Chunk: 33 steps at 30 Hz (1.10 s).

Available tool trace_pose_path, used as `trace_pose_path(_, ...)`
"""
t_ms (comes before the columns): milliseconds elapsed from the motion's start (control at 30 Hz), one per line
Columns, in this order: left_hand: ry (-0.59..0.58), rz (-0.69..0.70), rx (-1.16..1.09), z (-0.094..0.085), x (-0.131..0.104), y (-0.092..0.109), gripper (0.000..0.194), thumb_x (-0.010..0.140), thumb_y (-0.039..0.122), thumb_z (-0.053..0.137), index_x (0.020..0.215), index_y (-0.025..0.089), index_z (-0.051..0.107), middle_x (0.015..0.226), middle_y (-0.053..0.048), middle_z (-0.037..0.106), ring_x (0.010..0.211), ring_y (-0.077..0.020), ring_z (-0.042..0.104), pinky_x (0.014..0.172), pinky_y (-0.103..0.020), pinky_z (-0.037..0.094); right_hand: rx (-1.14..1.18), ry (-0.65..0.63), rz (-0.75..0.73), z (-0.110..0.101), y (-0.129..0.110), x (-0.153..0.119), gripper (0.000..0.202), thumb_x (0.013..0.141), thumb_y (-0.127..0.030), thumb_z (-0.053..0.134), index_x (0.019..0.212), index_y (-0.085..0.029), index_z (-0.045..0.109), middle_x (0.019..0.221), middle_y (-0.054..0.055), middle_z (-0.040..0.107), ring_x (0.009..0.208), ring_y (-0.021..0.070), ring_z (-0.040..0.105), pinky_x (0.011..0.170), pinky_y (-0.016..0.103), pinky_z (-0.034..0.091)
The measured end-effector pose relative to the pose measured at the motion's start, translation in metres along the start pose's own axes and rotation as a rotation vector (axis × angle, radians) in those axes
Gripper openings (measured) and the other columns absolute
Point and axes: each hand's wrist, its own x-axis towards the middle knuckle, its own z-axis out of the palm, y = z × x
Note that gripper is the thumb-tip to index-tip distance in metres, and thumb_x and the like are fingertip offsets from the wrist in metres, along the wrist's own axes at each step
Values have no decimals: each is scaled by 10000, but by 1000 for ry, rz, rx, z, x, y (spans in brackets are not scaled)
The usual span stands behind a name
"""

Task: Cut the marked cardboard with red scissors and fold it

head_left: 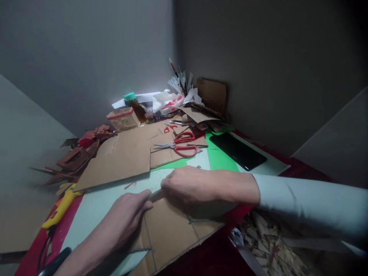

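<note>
A cardboard piece with dark drawn lines lies at the table's front edge, its far edge between my hands. My left hand pinches the left end of a small raised strip at that edge, thumb and finger pressed together. Curled over the strip's right end is my right hand, its fingertips partly hidden. Beyond my hands lie red-handled scissors with their blades pointing left, on a cardboard scrap. A large cardboard sheet lies to their left.
A yellow glue gun lies at the left, a black phone at the right. Behind stand a jar with a teal lid, a small box and brushes. Cardboard scraps fill the lower right.
</note>
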Motion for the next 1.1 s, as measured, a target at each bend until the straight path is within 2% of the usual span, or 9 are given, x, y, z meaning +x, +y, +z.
trace_pose_path(67,19,0,73,1,5,0,316,937,397,202,876,253,477,854,-144,680,817,-357,613,739,-433,359,30,-64,-9,-5,5,3,46,833,-119,685,815,-157,668,601,-27,561,446,104,368,424,263,239)
trace_pose_path(133,44,-4,131,2,9,0,317,936,365,177,896,250,470,883,-172,691,838,-385,628,739,-443,350,25,-48,10,-3,7,4,48,853,-109,664,832,-152,667,613,-23,569,448,100,363,429,267,236)
trace_pose_path(267,108,-60,189,11,7,2,253,923,232,218,819,273,445,797,-97,685,750,-330,627,679,-399,322,-36,96,40,21,3,1,80,921,-131,596,975,-124,654,786,53,673,584,152,444,529,324,276)
trace_pose_path(367,197,-98,259,26,3,4,281,875,121,256,833,259,497,800,-90,688,790,-344,650,673,-402,295,-78,171,30,42,-3,-2,124,974,-138,534,1041,-109,634,911,106,697,768,218,543,646,365,328)
trace_pose_path(467,246,-90,290,35,2,3,321,848,68,279,863,236,551,814,-98,687,840,-359,663,699,-410,308,-115,200,53,51,-6,-2,142,996,-109,494,1038,-101,630,917,122,694,822,243,565,670,384,331)
trace_pose_path(600,242,-53,227,30,6,-1,308,933,118,291,877,250,564,851,-70,721,836,-335,678,676,-388,321,-137,192,54,38,-5,-3,91,989,-144,538,1015,-125,624,848,72,683,671,196,519,568,356,299)
trace_pose_path(800,200,58,129,17,18,-5,299,980,186,340,878,244,615,846,-56,740,795,-283,656,700,-366,365,-153,70,-3,15,1,7,64,940,-186,608,952,-135,645,713,14,636,489,132,332,441,305,235)
trace_pose_path(967,204,127,77,20,21,-5,278,977,208,369,828,256,598,800,-6,724,737,-235,642,681,-348,380,-179,71,-7,19,1,13,158,976,-238,536,1000,-135,654,699,21,658,456,135,263,422,321,192)
trace_pose_path(1100,238,93,122,35,16,-7,311,937,129,311,877,240,595,838,-47,708,805,-285,655,696,-394,382,-173,126,29,32,-4,7,171,948,-269,528,998,-144,634,739,45,696,478,160,385,431,348,174)
